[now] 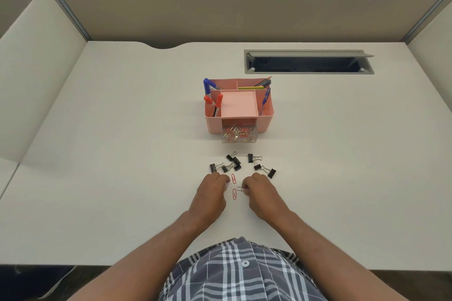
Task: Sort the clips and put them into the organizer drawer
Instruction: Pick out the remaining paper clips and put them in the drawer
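- Organizer drawer (239, 135): pulled open, already holding paper clips.
- Binder clips (236, 163): unsorted, mid-counter.
- Red paper clips (234, 186): two loose between hands.
- Right hand (255, 188): pinching a silver clip (240, 188).
- Left hand (212, 190): curled; contents unclear.

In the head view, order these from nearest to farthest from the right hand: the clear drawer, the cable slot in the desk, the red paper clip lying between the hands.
From the right hand:
1. Red paper clip, just to its left, between the hands.
2. Clear drawer, ahead, pulled out of the pink organizer.
3. Cable slot, far ahead and to the right.
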`<state>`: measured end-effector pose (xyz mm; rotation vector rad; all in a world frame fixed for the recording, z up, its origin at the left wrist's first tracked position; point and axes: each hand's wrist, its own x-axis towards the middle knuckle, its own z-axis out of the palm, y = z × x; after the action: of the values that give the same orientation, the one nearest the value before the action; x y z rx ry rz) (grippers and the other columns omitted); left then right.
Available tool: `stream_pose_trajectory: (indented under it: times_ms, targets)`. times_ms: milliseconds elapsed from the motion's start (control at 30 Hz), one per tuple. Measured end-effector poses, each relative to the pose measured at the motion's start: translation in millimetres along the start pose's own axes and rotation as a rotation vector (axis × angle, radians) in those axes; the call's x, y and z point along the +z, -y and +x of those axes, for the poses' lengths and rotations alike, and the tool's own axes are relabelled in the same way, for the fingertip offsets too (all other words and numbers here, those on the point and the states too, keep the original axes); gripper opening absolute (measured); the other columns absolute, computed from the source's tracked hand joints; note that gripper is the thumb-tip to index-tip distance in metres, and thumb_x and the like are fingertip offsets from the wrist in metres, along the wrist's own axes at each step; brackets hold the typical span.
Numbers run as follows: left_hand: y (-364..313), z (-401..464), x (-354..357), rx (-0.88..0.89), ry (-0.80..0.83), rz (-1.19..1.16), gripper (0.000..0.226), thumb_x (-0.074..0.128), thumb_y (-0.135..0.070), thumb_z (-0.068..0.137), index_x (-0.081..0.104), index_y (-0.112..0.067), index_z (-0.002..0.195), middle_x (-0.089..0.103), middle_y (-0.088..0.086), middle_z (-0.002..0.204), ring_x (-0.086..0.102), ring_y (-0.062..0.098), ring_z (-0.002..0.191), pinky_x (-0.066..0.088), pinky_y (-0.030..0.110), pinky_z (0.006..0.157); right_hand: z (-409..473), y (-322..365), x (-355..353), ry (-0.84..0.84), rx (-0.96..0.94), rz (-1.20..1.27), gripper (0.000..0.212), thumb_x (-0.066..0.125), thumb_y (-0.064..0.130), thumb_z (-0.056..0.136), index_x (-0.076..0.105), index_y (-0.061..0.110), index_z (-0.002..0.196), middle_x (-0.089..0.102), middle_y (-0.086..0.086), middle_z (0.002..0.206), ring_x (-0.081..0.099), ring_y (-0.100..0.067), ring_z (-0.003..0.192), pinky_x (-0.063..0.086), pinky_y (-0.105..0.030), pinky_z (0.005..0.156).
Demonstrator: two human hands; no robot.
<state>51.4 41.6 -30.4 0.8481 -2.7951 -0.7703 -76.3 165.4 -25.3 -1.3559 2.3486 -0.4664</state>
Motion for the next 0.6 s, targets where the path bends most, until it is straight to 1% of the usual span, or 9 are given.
stream_pose_trajectory:
  times_ms: [133,233,333,400,467,533,600]
  targets:
    - [-1.1,-0.5,-1.0,-0.021,-0.003,-0.012,0.024,0.051,-0.002,0.093,0.063,-0.011,0.111,0.062,0.003,0.102,0.054,0.023,0.094,0.030,0.021,0.072,0.0,4.0,-2.7,-0.007,0.009,0.007,0.009,0.051,0.004,0.092,0.057,0.010,0.096,0.053,-0.005,0.097,0.045,-0.023,0.093,0.040,-0.031,0.075]
    - [-0.6,-0.2,-1.4,-0.034,-0.005,-0.033,0.024,0.052,-0.002,0.092,0.063,-0.011,0.110,0.062,0.005,0.101,0.055,0.025,0.094,0.035,0.024,0.074,-2.7,5.4,-2.5,-0.004,0.006,-0.001,0.009,0.050,0.003,0.092,0.054,0.011,0.094,0.051,-0.003,0.097,0.044,-0.021,0.091,0.038,-0.029,0.072]
    - [-2.4,0.5,-4.7,-0.045,-0.029,-0.075,0.022,0.052,-0.004,0.092,0.063,-0.010,0.110,0.062,0.006,0.103,0.057,0.026,0.097,0.042,0.030,0.079,-3.2,4.4,-5.8,0.004,0.015,0.037,0.014,0.049,0.000,0.091,0.052,0.014,0.091,0.051,0.000,0.094,0.044,-0.020,0.089,0.038,-0.030,0.071]
    - [-7.6,4.0,-12.1,-0.044,-0.060,-0.120,0.021,0.054,-0.005,0.093,0.063,-0.010,0.111,0.064,0.007,0.105,0.059,0.027,0.099,0.046,0.034,0.082,1.0,6.5,-16.4,-0.013,0.049,0.100,0.014,0.050,0.003,0.091,0.050,0.016,0.085,0.052,0.002,0.088,0.046,-0.019,0.084,0.037,-0.029,0.068]
    - [-14.6,14.8,-24.8,-0.040,-0.103,-0.170,0.019,0.055,-0.007,0.093,0.064,-0.010,0.110,0.065,0.007,0.104,0.060,0.026,0.098,0.049,0.038,0.084,11.5,10.2,-34.1,-0.071,0.083,0.177,0.014,0.054,0.007,0.091,0.052,0.016,0.080,0.056,0.003,0.083,0.049,-0.019,0.080,0.039,-0.031,0.067]
    - [-22.8,32.7,-41.1,-0.017,-0.160,-0.211,0.017,0.054,-0.006,0.093,0.064,-0.010,0.107,0.065,0.008,0.099,0.061,0.026,0.092,0.050,0.041,0.080,26.4,14.7,-55.4,-0.178,0.075,0.231,0.012,0.056,0.006,0.088,0.055,0.015,0.079,0.059,0.001,0.081,0.052,-0.021,0.078,0.042,-0.034,0.069]
    - [-32.6,54.3,-59.5,0.013,-0.216,-0.244,0.015,0.053,-0.004,0.092,0.063,-0.011,0.100,0.064,0.006,0.092,0.059,0.026,0.085,0.050,0.040,0.074,43.9,19.1,-77.7,-0.271,0.065,0.283,0.011,0.057,0.007,0.086,0.055,0.015,0.079,0.060,0.001,0.079,0.054,-0.021,0.077,0.044,-0.035,0.068]
